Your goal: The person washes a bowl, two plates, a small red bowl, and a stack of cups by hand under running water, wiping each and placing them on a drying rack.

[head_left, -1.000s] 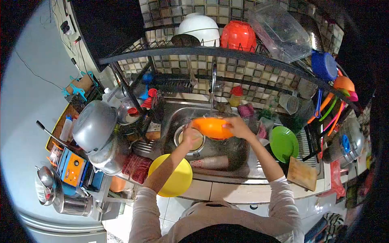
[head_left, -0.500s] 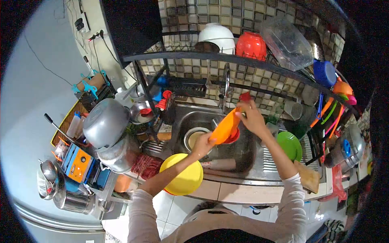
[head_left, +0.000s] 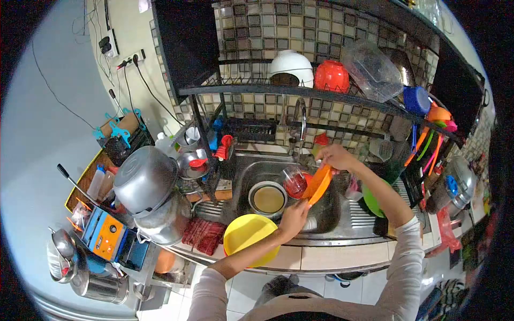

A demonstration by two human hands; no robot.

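An orange plate [head_left: 319,183], tilted steeply with its rim toward me, is held between both hands above the sink [head_left: 251,170]. My left hand [head_left: 294,218] grips its lower edge. My right hand [head_left: 338,157] has its fingers closed on the upper edge. Below, in the basin, sit a round metal-rimmed pan [head_left: 269,199] with cloudy liquid, a clear glass [head_left: 292,175] and a red container [head_left: 297,187] partly behind the plate. Beneath my left forearm, a yellow plate [head_left: 247,235] rests at the counter's front edge.
Behind the basin rises a tap [head_left: 301,115], under a black dish rack [head_left: 321,92] with bowls. A green plate [head_left: 371,200] stands at the right, partly behind my right arm. Left are a red cloth [head_left: 203,235] and a large metal pot [head_left: 145,179].
The orange plate has turned from showing its broad face to nearly edge-on and shifted right, both hands moving with it. The glass and red container show more. The camera view has shifted slightly.
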